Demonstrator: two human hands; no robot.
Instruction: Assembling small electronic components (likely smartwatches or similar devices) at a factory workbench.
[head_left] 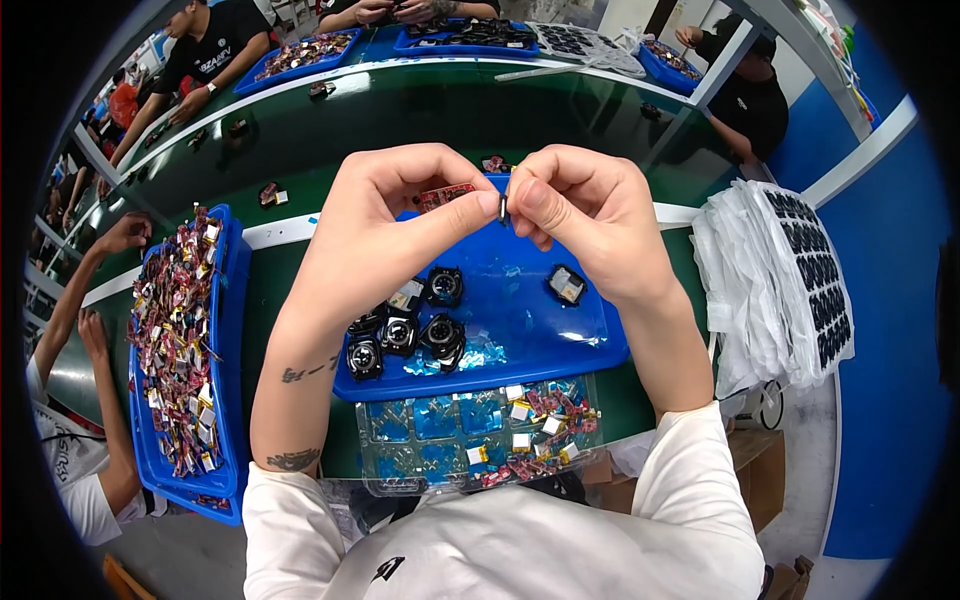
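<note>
My left hand [405,205] is closed around a red circuit board [446,196], which shows between its thumb and curled fingers. Thumb and fingers of my right hand [585,215] pinch a small dark piece with a light edge [503,208]. The two hands meet at this piece; its exact kind is too small to tell. Both are raised over a blue tray [510,345]. In that tray, several black round-faced watch cases [398,335] lie at the left, and one case with a silvery square inside [566,285] lies apart at the right.
A blue bin [235,300] heaped with red boards and silver batteries stands left. A clear compartment tray [400,465] with blue film and boards sits nearest me. Stacked white-wrapped trays [740,290] of black parts stand right. Co-workers sit across the green conveyor [400,115] and at left.
</note>
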